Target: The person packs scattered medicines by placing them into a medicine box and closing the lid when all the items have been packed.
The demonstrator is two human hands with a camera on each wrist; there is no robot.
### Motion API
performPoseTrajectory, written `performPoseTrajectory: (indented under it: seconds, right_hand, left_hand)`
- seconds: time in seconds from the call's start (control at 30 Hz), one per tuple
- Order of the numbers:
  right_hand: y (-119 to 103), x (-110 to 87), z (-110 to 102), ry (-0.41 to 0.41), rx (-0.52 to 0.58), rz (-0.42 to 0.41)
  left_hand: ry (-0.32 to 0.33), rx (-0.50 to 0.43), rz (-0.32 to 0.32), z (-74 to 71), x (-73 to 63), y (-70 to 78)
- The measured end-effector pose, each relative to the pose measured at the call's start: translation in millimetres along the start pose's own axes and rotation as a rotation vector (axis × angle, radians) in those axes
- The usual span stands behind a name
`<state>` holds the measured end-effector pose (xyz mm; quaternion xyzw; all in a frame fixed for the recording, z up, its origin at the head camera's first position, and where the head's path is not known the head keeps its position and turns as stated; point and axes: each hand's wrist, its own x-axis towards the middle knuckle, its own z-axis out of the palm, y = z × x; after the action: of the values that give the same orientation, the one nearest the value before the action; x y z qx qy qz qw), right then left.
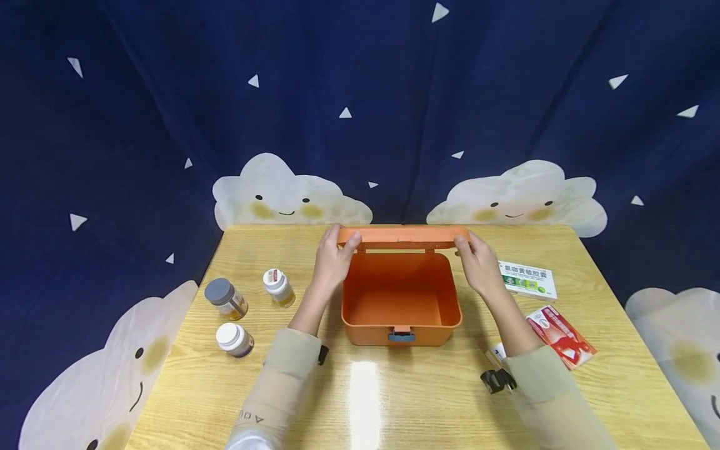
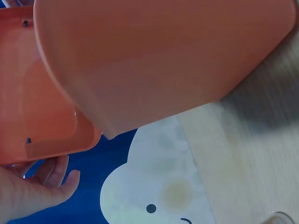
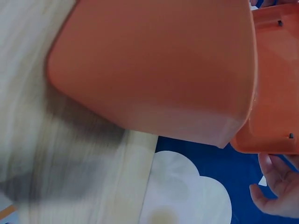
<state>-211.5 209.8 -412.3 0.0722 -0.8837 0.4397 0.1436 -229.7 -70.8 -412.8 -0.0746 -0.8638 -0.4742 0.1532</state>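
An orange plastic box [image 1: 365, 335] stands on the table with its hinged lid [image 1: 405, 234] raised at the back. A grey latch [image 1: 401, 337] sits at the middle of its front wall. My left hand [image 1: 334, 259] holds the lid's left end, thumb on the near side. At the opposite end, my right hand [image 1: 478, 262] grips the lid the same way. Both wrist views show the box's side wall [image 2: 163, 56] up close, with fingers curled at the lid's edge.
Left of the box stand a grey-capped bottle [image 1: 226, 299] and two white-capped bottles, one nearer the box [image 1: 279, 287] and one in front [image 1: 235, 339]. On the right lie a white-green medicine box [image 1: 529, 280] and a red one [image 1: 561, 336]. A small carton [image 1: 496, 355] is partly behind the right forearm.
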Motion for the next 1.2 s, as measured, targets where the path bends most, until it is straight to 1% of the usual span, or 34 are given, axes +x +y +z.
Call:
performPoseTrajectory:
  seconds: [0.1, 0.17, 0.33, 0.4, 0.47, 0.57, 0.67, 0.8, 0.9, 1.03, 1.2]
  right_hand:
    - [-3, 7.1, 0, 0.013, -0.041, 0.027]
    - [-5, 11.7, 0, 0.008, -0.057, 0.047]
    - [-8, 22.2, -1, -0.038, -0.071, 0.099]
    - [-9, 24.9, -1, -0.055, -0.072, 0.117]
    - [-10, 27.0, 0, -0.062, -0.058, 0.124]
    - [-10, 29.2, 2, -0.071, -0.034, 0.132]
    - [-7, 31.2, 5, -0.086, -0.005, 0.147]
    - [4, 33.8, 12, -0.125, 0.015, 0.17]
    - [12, 35.9, 18, -0.144, 0.027, 0.177]
    - [21, 39.3, 26, -0.144, 0.044, 0.181]
    - [33, 42.6, 35, -0.122, 0.022, 0.185]
  left_hand:
    - [-0.051, 0.001, -0.035, -2.7, 5.7, -0.3]
    - [-0.067, -0.002, -0.045, -3.2, 9.1, -1.6]
    - [-0.056, -0.066, -0.024, -1.2, 16.0, -5.0]
    - [-0.063, -0.087, -0.009, 0.0, 18.7, -6.8]
    - [-0.077, -0.09, -0.004, 0.7, 21.1, -9.2]
    - [-0.077, -0.1, 0.007, 1.8, 23.9, -14.6]
    - [-0.08, -0.125, 0.017, 3.2, 26.2, -20.4]
    - [-0.123, -0.166, 0.022, 6.7, 28.5, -28.7]
    - [-0.146, -0.182, 0.007, 10.8, 29.7, -33.9]
    - [-0.137, -0.208, -0.015, 18.1, 32.0, -39.6]
    - [-0.092, -0.259, -0.007, 28.1, 31.8, -47.6]
